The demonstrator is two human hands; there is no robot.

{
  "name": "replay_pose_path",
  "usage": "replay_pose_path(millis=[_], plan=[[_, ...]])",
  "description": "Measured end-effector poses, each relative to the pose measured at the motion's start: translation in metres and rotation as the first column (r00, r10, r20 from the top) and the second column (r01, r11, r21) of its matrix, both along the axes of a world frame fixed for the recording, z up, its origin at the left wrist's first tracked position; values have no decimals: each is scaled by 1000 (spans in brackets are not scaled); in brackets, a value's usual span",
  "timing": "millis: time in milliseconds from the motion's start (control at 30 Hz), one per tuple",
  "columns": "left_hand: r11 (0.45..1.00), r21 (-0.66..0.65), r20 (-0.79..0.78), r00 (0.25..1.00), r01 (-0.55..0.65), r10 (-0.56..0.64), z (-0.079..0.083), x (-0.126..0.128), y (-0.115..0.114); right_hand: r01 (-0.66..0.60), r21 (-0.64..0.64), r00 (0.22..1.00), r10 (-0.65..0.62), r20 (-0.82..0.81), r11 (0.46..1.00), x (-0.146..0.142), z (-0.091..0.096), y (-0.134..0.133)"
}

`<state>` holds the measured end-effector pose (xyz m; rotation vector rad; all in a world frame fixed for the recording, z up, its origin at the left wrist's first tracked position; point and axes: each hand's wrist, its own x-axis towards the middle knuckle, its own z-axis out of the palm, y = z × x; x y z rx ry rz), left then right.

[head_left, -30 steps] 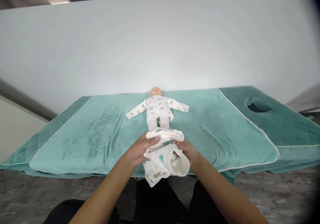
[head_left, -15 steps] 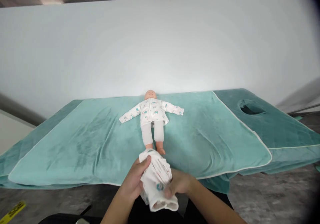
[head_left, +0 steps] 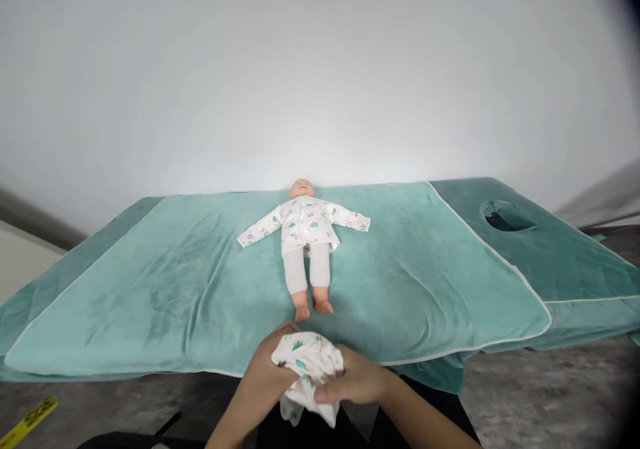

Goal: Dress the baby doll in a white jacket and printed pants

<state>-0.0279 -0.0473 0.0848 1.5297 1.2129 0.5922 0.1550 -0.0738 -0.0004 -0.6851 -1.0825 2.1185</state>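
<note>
A bunched white baby garment (head_left: 307, 362) with a small green print is held between my two hands at the table's near edge. My left hand (head_left: 270, 369) grips its left side, with the fingers partly hidden behind the cloth. My right hand (head_left: 353, 377) closes on its right side, the thumb lying over the front. The folds hide the garment's full shape. Just beyond my hands, a baby doll (head_left: 302, 187) lies on its back, feet towards me. It has on a printed white jacket (head_left: 306, 225) with the sleeves spread and white leggings (head_left: 296, 270); its feet are bare.
A light green blanket (head_left: 150, 289) with white piping covers most of a padded table (head_left: 575, 269). The table has a face hole (head_left: 507, 217) at the right end. A white wall (head_left: 320, 89) rises behind it. Yellow tape (head_left: 33, 419) marks the floor at lower left.
The garment is more bunched, and the open cuff-like band at its near end is out of sight. My hands have drawn slightly towards me, leaving both doll's feet in full view.
</note>
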Motion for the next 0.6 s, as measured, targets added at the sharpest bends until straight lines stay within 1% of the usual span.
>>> replay_pose_path(millis=[33, 100, 133, 167, 200, 267, 300, 333, 367, 400, 433, 500, 533, 567, 600], plan=[[999, 48, -40, 999, 19, -17, -3, 0, -3, -32, -45, 999, 32, -10, 998, 0, -5, -4], [990, 127, -147, 988, 64, -45, -8, -1, -7, -50, -156, 994, 34, -104, 986, -1, -9, -8], [984, 159, -203, 978, 82, -48, -10, -1, -9, -50, -187, 988, 21, -151, 981, -1, -7, -8], [977, 191, -256, 966, 95, -44, -11, -1, -9, -42, -189, 985, 9, -171, 981, -2, -4, -7], [969, 222, -307, 951, 106, -34, -11, -1, -7, -17, -160, 988, -8, -154, 987, -2, 2, -4], [954, 273, -409, 913, 127, -5, -10, 2, 2, 81, -36, 996, -82, -25, 996, -1, 14, 6], [947, 290, -457, 889, 138, 10, -9, 5, 9, 156, 39, 986, -158, 58, 987, 0, 19, 12], [942, 301, -504, 863, 147, 27, -8, 8, 19, 242, 114, 957, -256, 137, 964, 1, 23, 19], [938, 311, -550, 834, 154, 45, -7, 12, 29, 328, 192, 908, -365, 208, 925, 3, 25, 26], [934, 317, -591, 804, 163, 60, -6, 17, 40, 394, 277, 843, -464, 273, 877, 6, 25, 33], [931, 317, -628, 775, 179, 64, -5, 22, 50, 433, 363, 767, -549, 332, 825, 9, 23, 40], [929, 283, -692, 721, 241, 24, -5, 31, 69, 452, 521, 596, -680, 427, 724, 14, 17, 50], [926, 254, -718, 696, 280, -13, -5, 35, 76, 439, 576, 519, -718, 465, 690, 16, 13, 54], [920, 224, -740, 670, 320, -53, -5, 39, 81, 420, 605, 460, -733, 501, 677, 18, 10, 56], [912, 201, -759, 645, 359, -87, -6, 42, 85, 405, 608, 423, -729, 537, 683, 20, 8, 58]])
